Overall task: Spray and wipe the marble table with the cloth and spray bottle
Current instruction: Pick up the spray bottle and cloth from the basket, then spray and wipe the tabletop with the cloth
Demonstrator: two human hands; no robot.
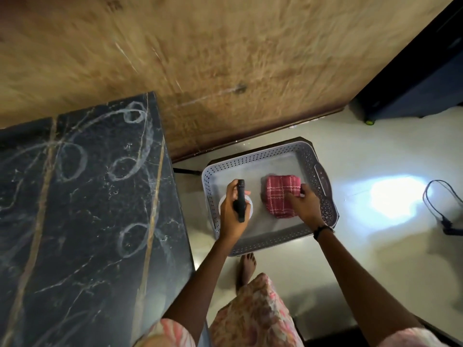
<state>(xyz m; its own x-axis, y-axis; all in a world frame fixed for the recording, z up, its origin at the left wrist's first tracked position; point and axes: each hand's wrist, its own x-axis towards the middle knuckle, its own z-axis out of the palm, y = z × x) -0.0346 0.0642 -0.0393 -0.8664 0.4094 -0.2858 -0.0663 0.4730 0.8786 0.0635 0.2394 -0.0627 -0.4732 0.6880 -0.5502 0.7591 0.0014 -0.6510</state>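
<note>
Much of the spray bottle [241,200] was hidden: only its black trigger head showed clearly, while the pale round body below it peeked out as a rim around the left hand [231,214], whose fingers were curled round the neck. The bottle stood in the left part of a grey perforated basket [323,194] on the pale floor [363,246]. The right hand [304,205] lay on the red checked cloth [281,195], which sat folded in the right part of the same basket; the fingers were bent over the cloth's near edge, thumb at its right side, pinching the fabric, though the cloth's lower right corner was covered by the hand. A dark band [323,230] circled the right wrist. The two hands were apart, each on its own thing. The marble table [82,209], black with gold veins and streaked with whitish rings and smears, stood just left of the basket and was cut off by the left and bottom edges. Behind rose a blurred brown wooden panel [225,58]. A bare foot [246,267] touched the floor just below the basket, partly under a floral garment [255,314]. A dark cabinet [421,81] was cut off at the upper right, and a black cable [441,209] looped near a bright glare on the floor at the right edge.
</note>
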